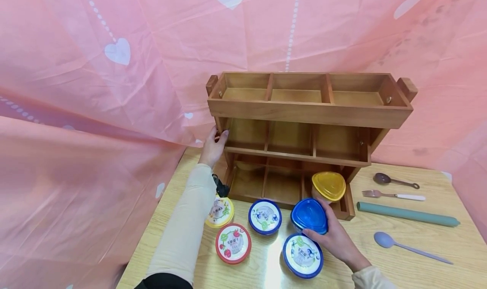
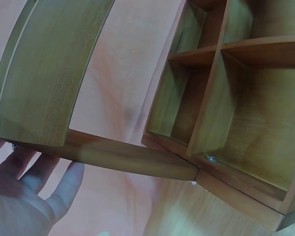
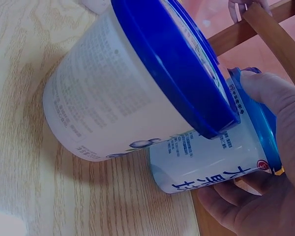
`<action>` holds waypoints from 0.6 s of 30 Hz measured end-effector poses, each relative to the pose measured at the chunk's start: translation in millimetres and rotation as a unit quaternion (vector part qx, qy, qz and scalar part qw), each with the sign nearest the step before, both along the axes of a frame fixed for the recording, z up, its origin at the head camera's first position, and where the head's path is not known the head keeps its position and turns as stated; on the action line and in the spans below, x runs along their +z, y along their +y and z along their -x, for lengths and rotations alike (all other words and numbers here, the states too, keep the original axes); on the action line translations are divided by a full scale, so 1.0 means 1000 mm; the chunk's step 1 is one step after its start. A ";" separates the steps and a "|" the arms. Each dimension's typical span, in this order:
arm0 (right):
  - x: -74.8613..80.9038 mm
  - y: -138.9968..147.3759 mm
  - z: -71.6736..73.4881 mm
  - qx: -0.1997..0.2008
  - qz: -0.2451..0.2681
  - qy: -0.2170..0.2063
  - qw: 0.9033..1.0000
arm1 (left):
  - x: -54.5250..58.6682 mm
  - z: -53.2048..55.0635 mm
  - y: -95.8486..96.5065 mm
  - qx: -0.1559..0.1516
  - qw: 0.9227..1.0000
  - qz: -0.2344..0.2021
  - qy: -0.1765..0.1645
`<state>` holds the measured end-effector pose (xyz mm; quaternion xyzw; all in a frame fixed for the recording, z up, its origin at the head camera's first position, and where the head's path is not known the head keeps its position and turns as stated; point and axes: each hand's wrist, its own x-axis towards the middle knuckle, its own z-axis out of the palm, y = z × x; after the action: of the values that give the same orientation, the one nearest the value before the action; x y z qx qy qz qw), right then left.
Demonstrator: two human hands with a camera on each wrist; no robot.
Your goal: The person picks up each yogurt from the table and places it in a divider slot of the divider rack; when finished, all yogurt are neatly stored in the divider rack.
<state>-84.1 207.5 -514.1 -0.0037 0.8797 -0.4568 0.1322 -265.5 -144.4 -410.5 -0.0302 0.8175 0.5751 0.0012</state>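
Note:
A three-tier wooden rack [image 1: 308,111] stands at the back of the table. My left hand [image 1: 214,147] grips the rack's left side post; in the left wrist view the fingers [image 2: 24,189] lie behind the post [image 2: 123,157]. My right hand [image 1: 335,238] holds a cup with a solid blue triangular lid [image 1: 309,215], seen in the right wrist view as the blue-lidded cup [image 3: 221,152] in its fingers. A yellow-lidded cup [image 1: 329,186] sits in the rack's bottom right compartment.
On the table in front of the rack stand a yellow-rimmed cup [image 1: 220,211], a red-rimmed cup [image 1: 233,243] and two blue-rimmed cups [image 1: 264,216] [image 1: 302,255]. To the right lie a brown spoon [image 1: 393,180], a fork [image 1: 392,194], a green roll [image 1: 407,214] and a lilac spoon [image 1: 409,244].

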 end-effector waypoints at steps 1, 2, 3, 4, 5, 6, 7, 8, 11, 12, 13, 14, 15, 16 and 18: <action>0.000 0.000 0.000 0.000 0.000 0.001 1.000 | 0.000 0.000 0.000 0.000 1.000 0.002 0.002; 0.000 0.000 0.000 0.000 0.000 0.001 1.000 | 0.000 0.000 0.000 0.001 1.000 0.003 0.003; 0.000 0.000 0.000 -0.001 0.001 0.002 1.000 | 0.000 0.000 0.001 0.001 1.000 0.003 0.004; 0.000 0.000 0.000 -0.002 0.001 0.001 1.000 | 0.000 0.000 0.001 0.001 1.000 0.003 0.004; 0.000 0.000 0.000 -0.003 0.001 0.002 1.000 | 0.000 0.000 0.001 0.001 1.000 0.004 0.003; 0.000 -0.001 -0.001 -0.003 0.001 0.004 1.000 | 0.000 0.000 0.001 0.001 1.000 0.004 0.003; -0.001 -0.001 -0.001 -0.004 0.002 0.005 1.000 | 0.000 0.000 0.001 0.002 1.000 0.004 0.003; -0.001 -0.001 -0.001 -0.005 0.002 0.007 1.000 | 0.000 0.000 0.001 0.002 1.000 0.005 0.003; -0.001 -0.002 -0.002 -0.007 0.005 0.014 1.000 | 0.000 0.000 0.001 0.000 1.000 0.004 0.003; -0.001 -0.002 -0.002 -0.008 0.005 0.016 1.000 | 0.000 0.000 0.001 0.000 1.000 0.004 0.003; -0.001 -0.002 -0.002 -0.009 0.006 0.017 1.000 | 0.000 0.000 0.001 0.000 1.000 0.003 0.003; -0.001 -0.002 -0.003 -0.010 0.005 0.019 1.000 | 0.000 0.000 0.001 -0.001 1.000 0.004 0.004; 0.000 -0.002 -0.003 -0.012 0.003 0.021 1.000 | 0.000 0.000 0.000 -0.002 1.000 0.003 0.004; 0.001 -0.002 -0.004 -0.013 0.002 0.023 1.000 | -0.001 0.000 0.000 -0.002 1.000 0.004 0.004; 0.005 -0.001 -0.004 -0.015 -0.001 0.027 1.000 | 0.000 0.000 0.000 -0.001 1.000 0.005 0.006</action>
<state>-79.8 206.5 -509.2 -0.0023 0.8832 -0.4579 0.1016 -265.9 -144.3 -410.9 -0.0255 0.8204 0.5713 -0.0035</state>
